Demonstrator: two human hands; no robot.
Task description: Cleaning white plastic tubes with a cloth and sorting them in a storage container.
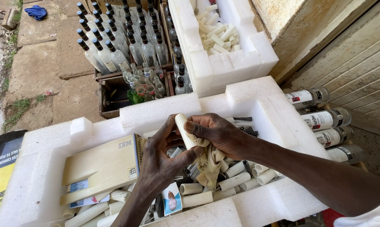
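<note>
Outdoor spot, bare dirt and paving slabs top left, rough wall top right. In the fgd sits a big white foam box (156,110) full of cream-coloured short tubes (234,181), some dark bits and small cards. A flat beige plastic cover (99,166) lies in the box's left half, tilted against the wall.

Both hands work over the box's middle. Left hand (160,162) comes up from the bottom edge, fingers (170,130) closed on one cream tube (182,128), which stands nearly upright, just above the box contents. Right hand (217,132) comes in from the right, fingers curled shut on a crumpled cream cloth (211,162), pressed against the same tube; the cloth hangs down btwn the hands and touches the tubes below.

Behind, a 2nd foam box (223,63) holds more cream tubes. Left of it, wooden crates (110,98) packed w/ clear glass bottles (108,56), dark caps, standing upright. Right of the front box, several clear bottles w/ white labels (324,120) lie on their sides, stacked. Yellow-and-black bag (1,168) at far left edge. Blue rag (36,11) on the ground, top left.
</note>
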